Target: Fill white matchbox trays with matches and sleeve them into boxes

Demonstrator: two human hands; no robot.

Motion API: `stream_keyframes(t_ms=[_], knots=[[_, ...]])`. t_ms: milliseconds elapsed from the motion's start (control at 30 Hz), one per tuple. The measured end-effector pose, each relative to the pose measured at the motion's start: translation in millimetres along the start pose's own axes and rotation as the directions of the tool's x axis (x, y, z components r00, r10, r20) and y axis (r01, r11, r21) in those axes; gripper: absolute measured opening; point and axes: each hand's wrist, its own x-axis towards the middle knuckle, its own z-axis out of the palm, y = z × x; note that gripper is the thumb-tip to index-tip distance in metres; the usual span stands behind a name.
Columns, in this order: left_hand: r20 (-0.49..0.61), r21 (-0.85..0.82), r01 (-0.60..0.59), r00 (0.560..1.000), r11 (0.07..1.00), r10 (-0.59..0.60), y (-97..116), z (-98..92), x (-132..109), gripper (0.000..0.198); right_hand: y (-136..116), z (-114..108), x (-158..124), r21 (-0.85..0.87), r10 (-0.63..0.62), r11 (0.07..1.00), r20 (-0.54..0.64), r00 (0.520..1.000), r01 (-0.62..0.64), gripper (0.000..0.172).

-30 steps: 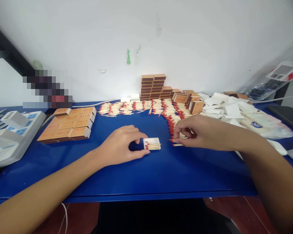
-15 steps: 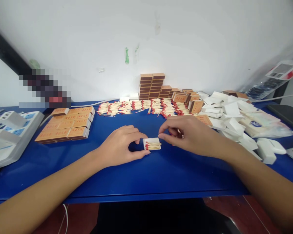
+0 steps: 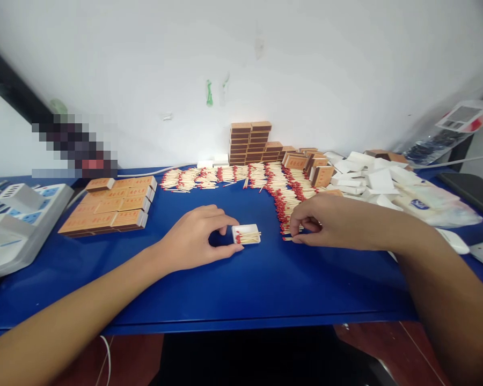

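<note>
- The left hand [image 3: 197, 238], left of the middle of the frame, grasps a small white tray [image 3: 246, 228] by its left end, index finger at the upper corner and thumb at the lower one.
- The tray sits on the blue tabletop [image 3: 241, 292], just below the centre of the frame, its open side up.
- Several loose matches [image 3: 248, 237] lie in the tray, red heads towards the left; some stick ends reach the right rim.
- The right hand [image 3: 326, 221], right of centre, has its fingers bent and its thumb and index fingertips at a single match [image 3: 287, 239]; whether they are clenched on it I cannot tell.
- That match lies at the lower end of a long bank of matches [image 3: 241, 174], which runs across the middle of the frame and bends down beside the right hand.
- Behind the bank, above centre, a stack of matchboxes [image 3: 250, 143] stands by the white wall [image 3: 145, 64], with more boxes leaning to its right.
- At the left of the frame, orange-topped matchboxes [image 3: 110, 203] lie in close rows, one box on top at the upper left corner.
- Left of those rows is a white power strip [image 3: 50, 212] with blue sockets.
- At the right, beyond the right hand, white trays [image 3: 380, 181] lie heaped beside a plastic packet [image 3: 438, 203].
</note>
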Motion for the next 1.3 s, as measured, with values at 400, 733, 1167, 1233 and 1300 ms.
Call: stream_keyframes(t_ms=[400, 733, 1167, 1233, 1300], knots=[[0.011, -0.014, 0.008, 1.000, 1.000, -0.007, 2, 0.7, 0, 0.026, 2, 9, 3, 0.049, -0.054, 0.997, -0.046, 0.997, 0.056, 0.015], [0.010, -0.005, -0.025, 1.000, 1.000, 0.025, 7, 3.8, 2, 0.027, -21, 10, 9, 0.203, -0.108, 0.968, -0.196, 0.975, 0.148, 0.017], [-0.001, 0.028, -0.020, 1.000, 0.999, 0.020, 6, 2.8, 0, 0.027, -21, 7, 6, 0.043, -0.096, 0.988, -0.593, 0.799, 0.151, 0.030], [-0.004, 0.030, -0.009, 1.000, 0.999, 0.009, 4, 2.0, -1, 0.026, -8, -2, -1, 0.043, -0.068, 0.993, -0.545, 0.836, 0.108, 0.034], [-0.006, 0.029, -0.006, 1.000, 1.000, 0.007, 1, 1.3, -1, 0.026, 4, -7, -5, 0.063, -0.059, 0.994, -0.408, 0.911, 0.092, 0.033]])
